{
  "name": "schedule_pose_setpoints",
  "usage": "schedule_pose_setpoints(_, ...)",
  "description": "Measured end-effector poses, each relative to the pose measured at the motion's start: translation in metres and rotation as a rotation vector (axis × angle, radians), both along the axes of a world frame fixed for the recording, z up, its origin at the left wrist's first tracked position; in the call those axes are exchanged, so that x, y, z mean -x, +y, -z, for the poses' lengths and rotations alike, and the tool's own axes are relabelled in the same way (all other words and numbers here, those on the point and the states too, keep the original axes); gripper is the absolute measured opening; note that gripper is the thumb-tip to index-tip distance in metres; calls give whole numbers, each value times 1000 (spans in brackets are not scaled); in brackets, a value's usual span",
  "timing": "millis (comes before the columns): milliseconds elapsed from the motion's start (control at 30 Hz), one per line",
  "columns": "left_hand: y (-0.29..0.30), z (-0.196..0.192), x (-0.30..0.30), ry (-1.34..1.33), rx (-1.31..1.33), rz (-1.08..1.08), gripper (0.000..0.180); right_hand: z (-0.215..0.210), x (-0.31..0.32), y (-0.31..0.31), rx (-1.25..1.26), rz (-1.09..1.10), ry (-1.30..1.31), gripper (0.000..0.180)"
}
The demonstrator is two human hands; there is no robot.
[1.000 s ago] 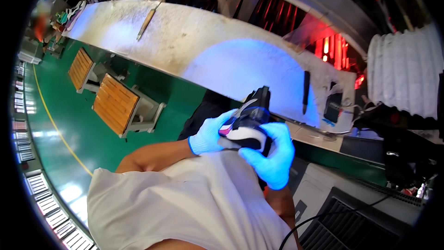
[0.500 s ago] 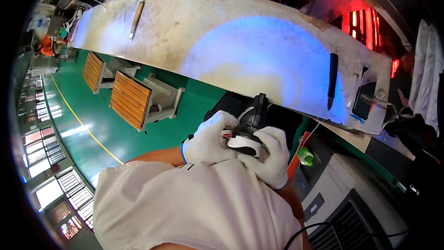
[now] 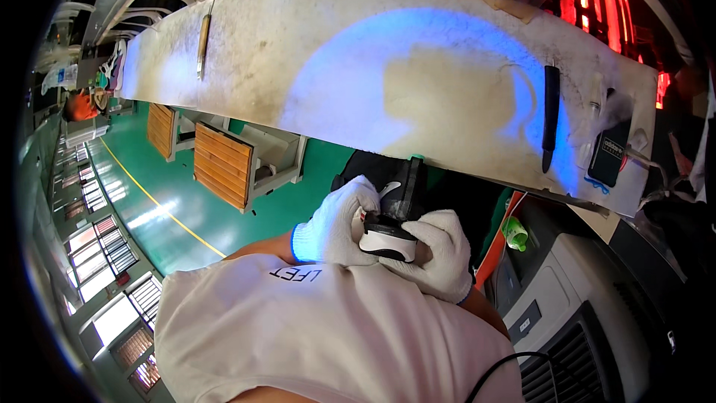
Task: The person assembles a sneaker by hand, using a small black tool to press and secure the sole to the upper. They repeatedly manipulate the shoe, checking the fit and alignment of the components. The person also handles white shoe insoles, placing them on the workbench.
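Observation:
Close to my body, below the near edge of the worktable, both my gloved hands hold a black shoe with a thick white sole [image 3: 389, 245]. My left hand [image 3: 341, 222] grips its left side, fingers curled and thumb near the dark opening. On the other side my right hand [image 3: 438, 254] is closed round the right edge, its fingers bent over the top. The white end faces me. Beyond it lies black material [image 3: 403, 192] with a white curved mark; I cannot tell where the shoe ends there.
A long stained worktable [image 3: 335, 52] stretches across, lit by blue light. On it lie a black-handled tool [image 3: 550, 119], a wooden-handled tool [image 3: 203, 46] and a dark phone-like object [image 3: 610, 155]. Wooden-slatted stands [image 3: 222, 167] are at left, a grey machine [image 3: 556, 283] at right.
The view has shifted slightly, so the table's tools appear farther out to the sides. The shoe has tilted a little in my hands. Both hands keep their hold.

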State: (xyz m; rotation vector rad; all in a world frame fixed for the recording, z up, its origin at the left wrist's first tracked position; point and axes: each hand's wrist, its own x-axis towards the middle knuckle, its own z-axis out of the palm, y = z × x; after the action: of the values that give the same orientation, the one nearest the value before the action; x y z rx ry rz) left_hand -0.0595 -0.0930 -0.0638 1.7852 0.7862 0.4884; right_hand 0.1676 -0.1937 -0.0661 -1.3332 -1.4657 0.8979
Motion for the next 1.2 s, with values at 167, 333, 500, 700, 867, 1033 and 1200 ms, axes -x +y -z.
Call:
schedule_pose_setpoints(167,9,-9,-4,1,8,54,67,4,-2,6,-19,27,76,70)
schedule_pose_setpoints(333,22,-15,-11,15,49,88,66,15,-3,8,30,45,225,66)
schedule_pose_setpoints(500,29,-1,-15,-39,18,94,71,22,-8,18,90,23,298,60)
schedule_pose_setpoints(700,36,-5,-16,8,161,94,64,19,-12,22,123,-34,236,54)
schedule_pose_setpoints(867,30,-1,-15,7,116,56,63,7,-5,18,234,82,231,54)
schedule_pose_setpoints(1033,16,-1,-14,49,111,-25,73,17,16,3,166,274,651,76)
schedule_pose_setpoints(1200,11,-20,-24,242,176,-167,106,-11,-2,4,425,228,184,92)
